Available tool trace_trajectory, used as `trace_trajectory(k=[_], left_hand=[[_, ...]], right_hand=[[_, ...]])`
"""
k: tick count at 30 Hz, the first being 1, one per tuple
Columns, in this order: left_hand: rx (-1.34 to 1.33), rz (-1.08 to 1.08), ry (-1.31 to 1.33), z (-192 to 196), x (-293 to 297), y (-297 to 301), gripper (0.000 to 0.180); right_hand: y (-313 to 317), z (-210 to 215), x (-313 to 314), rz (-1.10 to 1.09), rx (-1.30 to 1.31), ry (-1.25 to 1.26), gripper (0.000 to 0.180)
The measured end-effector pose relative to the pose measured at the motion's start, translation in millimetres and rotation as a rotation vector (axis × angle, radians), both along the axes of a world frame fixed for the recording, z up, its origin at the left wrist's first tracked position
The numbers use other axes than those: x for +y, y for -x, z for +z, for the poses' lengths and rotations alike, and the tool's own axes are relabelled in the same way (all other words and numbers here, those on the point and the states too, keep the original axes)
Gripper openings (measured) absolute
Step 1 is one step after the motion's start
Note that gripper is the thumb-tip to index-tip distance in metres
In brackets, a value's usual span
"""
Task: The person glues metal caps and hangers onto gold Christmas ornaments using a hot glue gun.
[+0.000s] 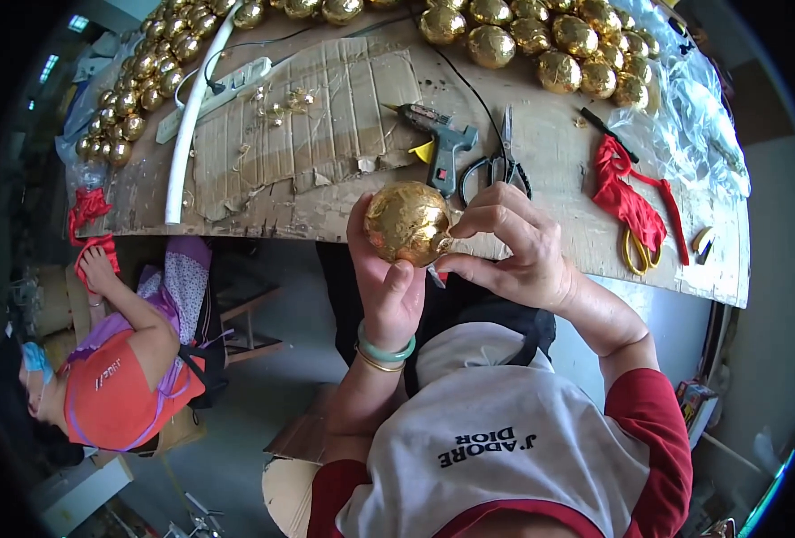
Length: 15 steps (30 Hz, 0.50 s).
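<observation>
My left hand (387, 291) is wrapped round a large ball (405, 220) covered in crinkled gold foil, just past the table's near edge. At the ball's lower right side sits a small gold ball (440, 243), pinched between the thumb and forefinger of my right hand (518, 247). Whether the small ball is fixed to the large one, I cannot tell. Beyond my hands a grey-green glue gun (451, 143) lies on the table, its nozzle toward the left. Black-handled scissors (503, 161) lie beside it, blades pointing away.
A worn cardboard sheet (326, 148) bears small gold balls (297, 99). Gold balls (559, 40) are heaped at the far right and far left. A white pipe (198, 117) crosses a power strip (227, 94). Red cloth (626, 188) lies right. At left, another person (138, 377) handles red cloth.
</observation>
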<state>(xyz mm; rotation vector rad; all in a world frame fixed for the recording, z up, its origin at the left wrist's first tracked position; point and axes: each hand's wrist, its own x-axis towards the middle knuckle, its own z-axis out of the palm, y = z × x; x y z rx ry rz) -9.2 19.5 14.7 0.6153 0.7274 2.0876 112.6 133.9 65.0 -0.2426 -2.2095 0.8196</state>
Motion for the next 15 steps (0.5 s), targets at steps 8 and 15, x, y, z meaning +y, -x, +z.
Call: trace_trajectory(k=[8, 15], left_hand=[[0.031, 0.029, 0.02, -0.2, -4.8, -4.3, 0.087], [0.12, 0.044, 0.037, -0.8, -5.5, -5.9, 0.082]], right_hand=[[-1.0, 0.2, -8.1, -0.012, -0.009, -0.028, 0.032], [-0.2, -2.8, -9.6, -0.01, 0.054, -0.036, 0.029]])
